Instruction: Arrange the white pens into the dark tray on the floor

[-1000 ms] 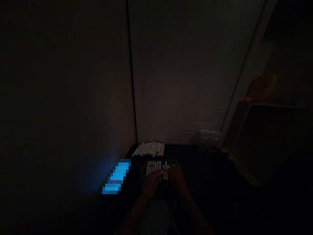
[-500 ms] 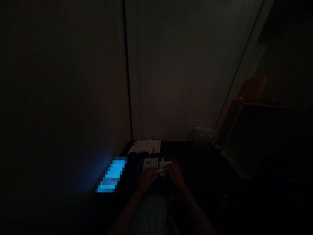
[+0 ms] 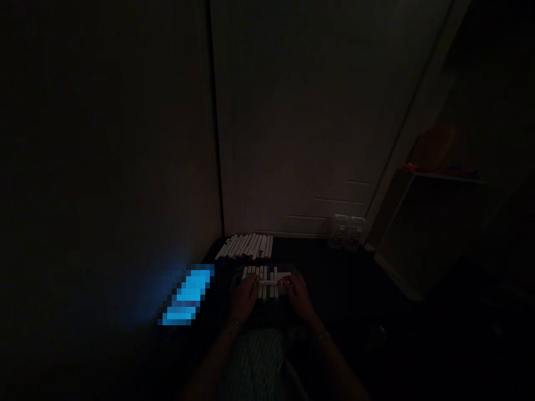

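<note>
A white marker with a red part near its right end lies crosswise between my two hands. My left hand is closed on its left end. Around the red end are the fingers of my right hand, closed as well. Beneath the marker, several white markers stand side by side, their tips pointing away from me. They seem to lie in a dark or clear case, whose edges are hard to make out. A pale flat piece shows beside my right fingers.
Behind the hands, a row of several loose white markers lies on the dark table. Two clear packages stand by the wall at back right. A glowing blurred screen is on the left. A shelf stands right.
My hands have drawn slightly apart, and the marker between them is now level, with its red part in view. The camera view has shifted a little.
</note>
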Demonstrator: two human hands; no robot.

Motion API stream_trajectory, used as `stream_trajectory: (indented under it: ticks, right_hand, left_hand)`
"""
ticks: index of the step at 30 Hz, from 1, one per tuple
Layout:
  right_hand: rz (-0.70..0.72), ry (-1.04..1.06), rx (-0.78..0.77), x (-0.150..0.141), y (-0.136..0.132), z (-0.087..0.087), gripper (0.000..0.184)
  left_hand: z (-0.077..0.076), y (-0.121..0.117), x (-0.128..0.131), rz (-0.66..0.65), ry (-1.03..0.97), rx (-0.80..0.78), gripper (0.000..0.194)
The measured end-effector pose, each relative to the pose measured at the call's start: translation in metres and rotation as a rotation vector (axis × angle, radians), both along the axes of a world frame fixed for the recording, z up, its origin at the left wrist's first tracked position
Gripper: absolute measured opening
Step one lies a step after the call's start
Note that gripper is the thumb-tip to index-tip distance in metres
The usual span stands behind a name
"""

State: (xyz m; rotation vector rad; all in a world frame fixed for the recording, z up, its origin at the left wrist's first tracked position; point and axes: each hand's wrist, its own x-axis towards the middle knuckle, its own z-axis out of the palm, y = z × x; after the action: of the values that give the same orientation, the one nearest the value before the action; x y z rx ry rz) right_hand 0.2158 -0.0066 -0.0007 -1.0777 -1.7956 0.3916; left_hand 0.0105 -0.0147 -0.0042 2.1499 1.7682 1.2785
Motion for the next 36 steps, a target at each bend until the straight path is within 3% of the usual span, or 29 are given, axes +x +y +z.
stream_trajectory:
  ticks: [8,12,16,21,26,28,31,36]
  right_hand:
    - [-0.041,0.181,-0.097,0.004,0.0,0.0,0.027]
    - [-0.029,0.293,-0.157,0.004,0.0,0.013,0.029]
    - [0.065,0.379,-0.201,-0.015,-0.007,0.032,0.036]
    - [0.073,0.255,-0.059,-0.053,-0.012,0.036,0.029]
    - [0.086,0.415,-0.236,-0.052,0.0,0.045,0.043]
    - [0.171,0.367,-0.253,-0.042,0.003,0.053,0.046]
    - [0.272,0.106,-0.19,-0.029,0.005,0.058,0.042]
    - [0.295,-0.106,-0.114,-0.018,0.003,0.049,0.04]
  left_hand:
    - [0.006,-0.006,0.004,-0.048,0.22,0.043,0.031]
    - [0.005,-0.006,0.006,-0.05,0.293,0.07,0.03]
    - [0.005,-0.007,0.006,-0.074,0.299,0.09,0.03]
    - [0.012,-0.013,0.007,-0.085,0.252,0.08,0.034]
    - [0.024,-0.022,0.009,-0.075,0.221,0.1,0.032]
    - [0.027,-0.024,0.009,-0.023,0.153,0.103,0.03]
    - [0.028,-0.023,0.007,0.056,0.02,0.139,0.033]
    - [0.02,-0.015,0.006,0.022,-0.015,0.087,0.036]
